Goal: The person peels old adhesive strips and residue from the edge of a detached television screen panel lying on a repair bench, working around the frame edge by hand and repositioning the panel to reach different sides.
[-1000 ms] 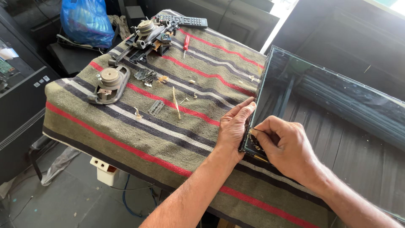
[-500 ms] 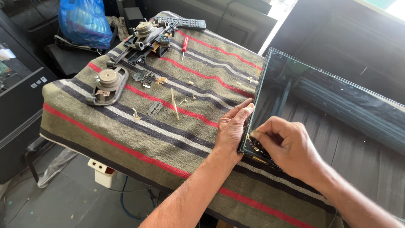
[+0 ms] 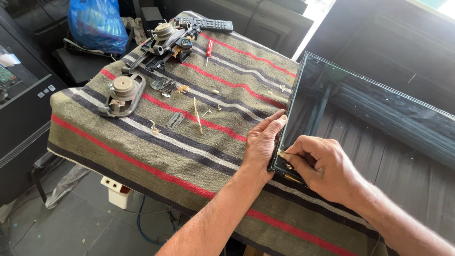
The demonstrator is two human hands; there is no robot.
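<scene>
Glossy, reflective glass panel [image 3: 374,123] lies on a coarse woven striped cloth [image 3: 189,156] beside dull grey metal parts [image 3: 121,95].

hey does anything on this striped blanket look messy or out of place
Yes. Small bits of debris and a thin sliver lie scattered across the striped blanket, near loose mechanical parts. The right hand pinches something small at the dark glass panel's near corner; the left hand lies flat alongside.
</scene>
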